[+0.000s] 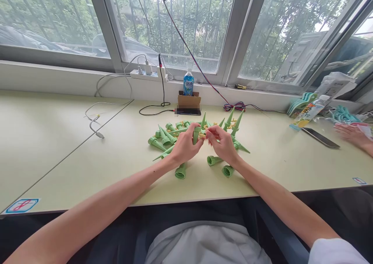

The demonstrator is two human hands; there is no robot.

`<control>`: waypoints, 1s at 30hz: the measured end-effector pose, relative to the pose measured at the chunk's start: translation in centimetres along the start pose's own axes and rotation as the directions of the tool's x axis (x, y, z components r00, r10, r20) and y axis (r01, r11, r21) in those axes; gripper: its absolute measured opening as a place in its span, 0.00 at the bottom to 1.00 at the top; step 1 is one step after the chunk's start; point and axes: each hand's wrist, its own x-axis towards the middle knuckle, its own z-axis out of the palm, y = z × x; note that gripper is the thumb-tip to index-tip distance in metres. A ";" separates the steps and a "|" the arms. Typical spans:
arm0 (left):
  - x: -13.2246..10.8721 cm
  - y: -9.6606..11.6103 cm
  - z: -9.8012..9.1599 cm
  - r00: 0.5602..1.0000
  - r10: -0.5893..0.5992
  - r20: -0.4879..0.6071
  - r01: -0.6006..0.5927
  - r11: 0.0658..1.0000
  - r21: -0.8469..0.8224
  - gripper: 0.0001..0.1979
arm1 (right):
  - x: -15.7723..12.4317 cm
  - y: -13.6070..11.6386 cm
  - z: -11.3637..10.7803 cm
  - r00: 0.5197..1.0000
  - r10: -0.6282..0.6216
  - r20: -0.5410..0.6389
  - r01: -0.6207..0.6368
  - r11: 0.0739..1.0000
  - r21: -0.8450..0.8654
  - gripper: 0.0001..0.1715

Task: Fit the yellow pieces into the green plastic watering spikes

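My left hand point(185, 146) is closed around a green plastic watering spike point(196, 135), its wide collar up near my thumb. A small yellow valve piece point(202, 135) sticks out from the spike's side towards the right. Fingertips of my right hand point(223, 144) are pinched at the end of that yellow piece; their exact grip is partly hidden. Around both hands lie several more green spikes, among them a spike with its open threaded end facing me point(180, 172) and another near my right wrist point(227, 171). Behind my right hand, some spikes point upward point(237, 123).
A blue-labelled bottle point(188, 83) stands in a cardboard box point(189, 101) by the window. Cables point(234, 106) and a white charging cable point(97, 130) lie on the table. At right are a phone point(320, 138), a tilted drink bottle point(309, 112) and another person's hand point(352, 135).
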 end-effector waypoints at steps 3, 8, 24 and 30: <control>-0.1 0.0 0.1 1.000 0.011 0.017 -0.011 0.999 0.035 0.16 | 0.0 0.0 0.0 1.000 0.003 0.005 -0.002 1.000 -0.009 0.16; -0.4 0.2 0.3 0.996 0.030 0.078 -0.038 0.993 0.114 0.16 | -0.1 0.0 -0.1 1.000 0.003 0.011 -0.003 1.000 -0.017 0.15; -0.4 0.2 0.4 0.997 0.030 0.068 -0.039 0.990 0.136 0.16 | -0.1 -0.2 -0.1 0.999 -0.002 0.039 0.002 1.000 0.002 0.17; -0.4 0.3 0.4 0.998 0.039 0.048 -0.045 0.991 0.129 0.15 | -0.1 -0.2 -0.1 0.999 -0.003 0.044 0.003 1.000 0.018 0.17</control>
